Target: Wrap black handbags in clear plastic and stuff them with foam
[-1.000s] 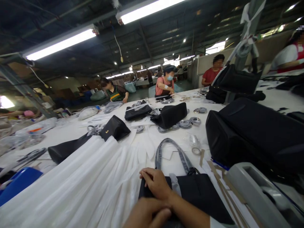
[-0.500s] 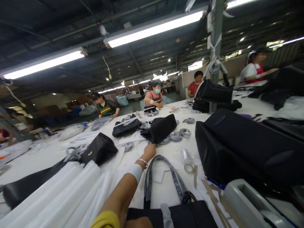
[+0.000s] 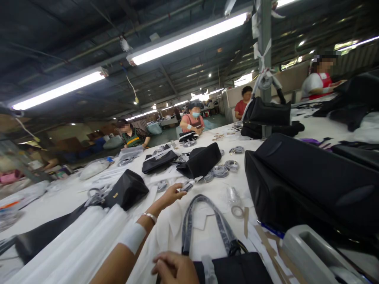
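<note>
Strap coil [image 3: 187,185], pinched only at its edge by left hand [image 3: 171,195], could slip or unwind; right hand [image 3: 179,269] at black bag [image 3: 237,268], grip unclear.

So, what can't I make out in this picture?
Head view:
Near part of the handled bag: cut off by the bottom edge.
Wrist of the right hand: cut off there too.
Gripped end of the grey coil: hidden by the left hand.
Design of the gold emblem: too small.
</note>
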Available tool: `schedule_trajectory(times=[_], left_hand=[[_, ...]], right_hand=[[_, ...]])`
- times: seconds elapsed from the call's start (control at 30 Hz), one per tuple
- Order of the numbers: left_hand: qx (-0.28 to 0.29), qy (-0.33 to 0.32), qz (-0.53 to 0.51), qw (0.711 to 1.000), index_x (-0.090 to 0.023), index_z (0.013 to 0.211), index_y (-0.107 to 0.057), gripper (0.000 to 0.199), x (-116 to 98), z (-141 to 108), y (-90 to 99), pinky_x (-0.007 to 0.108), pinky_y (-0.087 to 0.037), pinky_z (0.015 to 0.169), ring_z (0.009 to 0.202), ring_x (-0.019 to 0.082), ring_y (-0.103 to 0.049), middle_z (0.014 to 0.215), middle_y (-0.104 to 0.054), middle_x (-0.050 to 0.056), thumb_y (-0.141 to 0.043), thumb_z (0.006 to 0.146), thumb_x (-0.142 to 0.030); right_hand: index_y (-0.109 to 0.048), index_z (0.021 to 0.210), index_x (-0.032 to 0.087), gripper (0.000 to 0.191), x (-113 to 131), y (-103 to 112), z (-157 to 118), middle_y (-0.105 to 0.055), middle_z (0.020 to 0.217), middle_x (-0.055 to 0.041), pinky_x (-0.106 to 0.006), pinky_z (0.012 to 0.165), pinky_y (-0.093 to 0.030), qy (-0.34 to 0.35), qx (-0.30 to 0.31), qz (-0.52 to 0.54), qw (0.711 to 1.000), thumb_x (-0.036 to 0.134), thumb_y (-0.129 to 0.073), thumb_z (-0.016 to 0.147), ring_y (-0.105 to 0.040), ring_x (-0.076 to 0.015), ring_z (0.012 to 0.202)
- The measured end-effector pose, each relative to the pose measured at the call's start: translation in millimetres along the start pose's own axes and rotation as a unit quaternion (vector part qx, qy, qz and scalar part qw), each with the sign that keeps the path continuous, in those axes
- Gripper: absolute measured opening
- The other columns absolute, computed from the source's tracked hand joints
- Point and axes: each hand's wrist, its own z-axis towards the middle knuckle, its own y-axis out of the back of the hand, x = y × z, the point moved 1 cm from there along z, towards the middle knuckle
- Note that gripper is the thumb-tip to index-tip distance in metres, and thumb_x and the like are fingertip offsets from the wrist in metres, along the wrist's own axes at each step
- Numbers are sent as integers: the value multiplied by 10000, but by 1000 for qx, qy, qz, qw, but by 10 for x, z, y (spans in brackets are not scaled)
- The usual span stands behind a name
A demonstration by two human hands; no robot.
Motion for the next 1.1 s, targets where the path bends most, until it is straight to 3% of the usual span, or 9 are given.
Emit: schedule_trajectory(times=[0.07,0.2,0.3,0.43,0.53,0.63,0.77,0.93,1.1], left_hand=[[-13,-26,-63,998,-155,1195,-581,366,9,-396,153,277,-519,782,855,145,-631,1305,-568,107,-508,924,-391],[-39,-91,-139,985,-177,1125,-633,346,-144,-1150,336,292,-510,834,1012,193,-602,1486,-404,131,-636,858,-397],[-1,-127,-79,989,-225,1152,-650,359,-338,-1521,388,322,-435,999,1237,247,-514,1489,-412,104,-662,852,-422],[35,-149,-76,985,-228,1144,-664,348,-452,-1662,380,362,-352,1090,1327,278,-445,1474,-443,107,-649,864,-434],[62,-147,-180,971,-203,1148,-660,410,-382,-1575,302,359,-471,953,1171,281,-573,1497,-403,135,-693,824,-451],[85,-121,-275,950,-234,1376,-479,576,-276,-1388,158,339,-533,818,952,200,-654,1480,-415,162,-618,874,-480],[40,-39,-119,991,-184,1294,-564,474,-225,-984,-113,308,-537,797,914,175,-659,1209,-652,107,-301,1002,-450],[-12,9,20,1000,-157,1242,-600,394,-331,-370,-461,372,-459,973,1042,233,-626,1288,-596,132,-554,891,-329],[26,33,67,997,-135,1023,-662,233,-418,30,-603,426,-441,986,1129,301,-584,1159,-642,164,-637,803,-212]], right_hand=[[-645,1082,198,526,-15,82,95,-702,936,-78,-256,456,-459,-13,-91,99,991,644,-506,840,-610,-144,525],[-571,1202,202,581,95,341,149,-636,837,-22,-254,577,-491,8,-239,229,944,602,-637,786,-568,-130,614],[-619,1062,201,447,214,448,110,-571,743,11,-239,624,-496,11,-231,288,929,561,-661,800,-549,-127,655],[-647,933,207,339,297,442,48,-580,787,15,-206,617,-492,-1,-173,379,909,488,-738,765,-535,-102,669],[-661,966,210,350,326,436,37,-559,759,29,-160,534,-437,-3,-162,428,889,449,-780,740,-493,-74,630],[-673,947,199,356,351,460,48,-520,682,43,-144,479,-375,8,-181,422,888,459,-786,733,-420,-55,565],[-683,892,186,375,330,464,60,-476,626,54,-148,448,-332,-3,-224,413,883,493,-793,705,-347,-48,523],[-693,861,176,362,254,392,49,-484,628,51,-148,472,-356,-39,-226,443,867,437,-839,657,-375,-52,542],[-669,826,178,330,246,398,32,-522,674,43,-143,501,-383,-58,-248,457,852,422,-829,671,-425,-52,568]])
